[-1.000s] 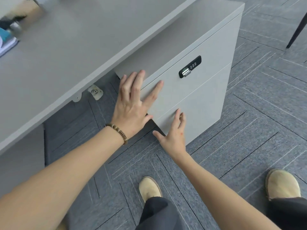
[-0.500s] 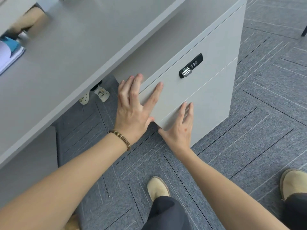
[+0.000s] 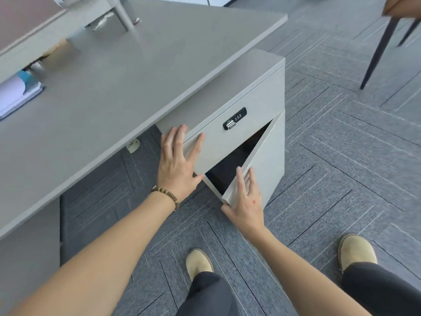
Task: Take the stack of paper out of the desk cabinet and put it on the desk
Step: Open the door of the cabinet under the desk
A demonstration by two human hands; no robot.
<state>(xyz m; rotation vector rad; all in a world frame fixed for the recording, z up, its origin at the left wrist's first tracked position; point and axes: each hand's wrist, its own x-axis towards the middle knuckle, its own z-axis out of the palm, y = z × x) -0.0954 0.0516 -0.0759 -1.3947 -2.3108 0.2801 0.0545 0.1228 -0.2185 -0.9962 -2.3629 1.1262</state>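
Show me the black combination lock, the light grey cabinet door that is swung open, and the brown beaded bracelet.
black combination lock [image 3: 234, 121], head view, middle of its black plate.
light grey cabinet door [image 3: 266, 156], head view, bare outer face.
brown beaded bracelet [image 3: 167, 194], head view, beads on the left wrist.

The grey rectangular desk [image 3: 127, 71] fills the left and far part of the scene, and the grey desk cabinet [image 3: 262, 87] stands under its right end on the grey carpet floor [image 3: 341, 167]. The black combination lock [image 3: 235, 118] sits on the cabinet's upper front; below it the lower door [image 3: 266, 156] hangs ajar. A white paper pile [image 3: 16, 92] lies at the desk's far left. Black chair legs [image 3: 378, 49] stand far right.
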